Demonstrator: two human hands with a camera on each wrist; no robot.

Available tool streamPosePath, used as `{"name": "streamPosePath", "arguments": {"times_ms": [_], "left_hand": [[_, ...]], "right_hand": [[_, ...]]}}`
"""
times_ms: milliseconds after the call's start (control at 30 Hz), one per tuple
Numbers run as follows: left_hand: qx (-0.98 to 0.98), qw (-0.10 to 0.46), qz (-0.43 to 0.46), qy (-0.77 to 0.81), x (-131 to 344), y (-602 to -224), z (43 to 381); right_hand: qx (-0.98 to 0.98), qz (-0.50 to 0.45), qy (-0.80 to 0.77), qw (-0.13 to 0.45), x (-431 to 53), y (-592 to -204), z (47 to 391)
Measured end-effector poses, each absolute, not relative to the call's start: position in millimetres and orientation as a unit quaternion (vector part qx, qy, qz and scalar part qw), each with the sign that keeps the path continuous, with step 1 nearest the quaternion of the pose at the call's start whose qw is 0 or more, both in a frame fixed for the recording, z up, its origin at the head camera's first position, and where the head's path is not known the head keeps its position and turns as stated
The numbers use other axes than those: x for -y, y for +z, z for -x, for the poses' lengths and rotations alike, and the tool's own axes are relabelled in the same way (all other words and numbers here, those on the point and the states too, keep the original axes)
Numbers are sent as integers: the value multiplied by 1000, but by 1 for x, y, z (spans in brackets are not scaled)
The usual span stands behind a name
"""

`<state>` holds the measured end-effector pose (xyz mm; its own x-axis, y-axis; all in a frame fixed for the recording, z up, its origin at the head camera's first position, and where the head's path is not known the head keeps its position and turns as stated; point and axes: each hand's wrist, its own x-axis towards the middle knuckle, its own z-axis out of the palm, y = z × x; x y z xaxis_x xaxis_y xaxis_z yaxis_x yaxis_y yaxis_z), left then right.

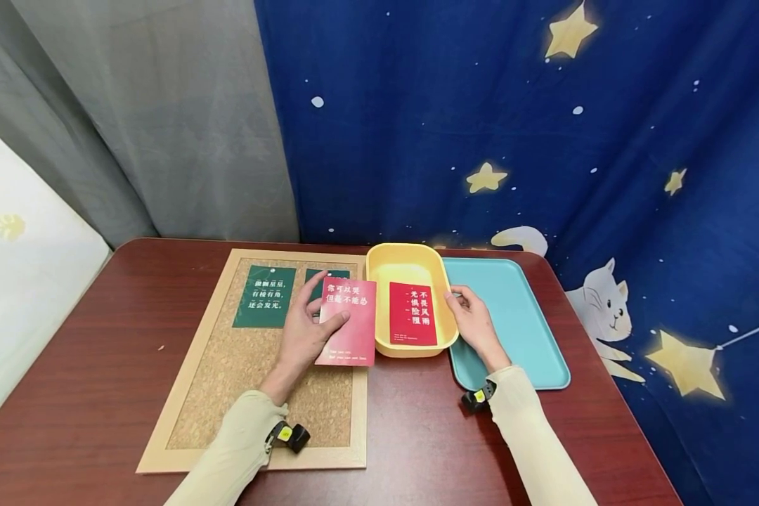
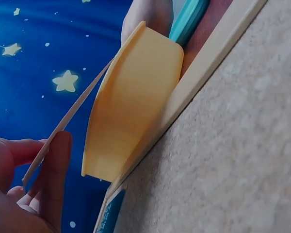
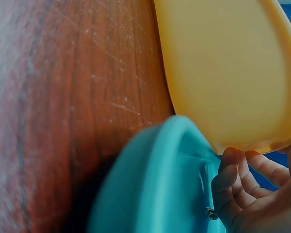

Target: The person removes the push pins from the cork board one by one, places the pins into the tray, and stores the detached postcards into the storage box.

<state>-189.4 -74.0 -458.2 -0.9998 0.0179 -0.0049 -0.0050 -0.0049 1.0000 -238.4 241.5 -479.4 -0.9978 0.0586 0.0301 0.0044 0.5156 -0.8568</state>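
Note:
My left hand pinches a pink-red card with white writing, thumb on its face and fingers behind. The card is raised above the cork board and overlaps the left side of a yellow plastic bin. In the left wrist view the card shows edge-on. Inside the bin lies a red card. My right hand grips the bin's right rim, its fingertips at the edge in the right wrist view. On the board are a green card and a second green card, partly hidden.
A teal tray lies right of the bin, under my right forearm. A small metal piece shows beside the right hand. The board's wooden frame borders the bin. Behind the dark red table hangs a blue star curtain.

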Motion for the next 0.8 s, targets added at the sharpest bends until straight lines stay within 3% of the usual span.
{"name": "streamPosePath", "arguments": {"times_ms": [800], "left_hand": [[-668,22,0,744,49,-454,195]], "right_hand": [[866,27,500,20,-243,-482,239]]}}
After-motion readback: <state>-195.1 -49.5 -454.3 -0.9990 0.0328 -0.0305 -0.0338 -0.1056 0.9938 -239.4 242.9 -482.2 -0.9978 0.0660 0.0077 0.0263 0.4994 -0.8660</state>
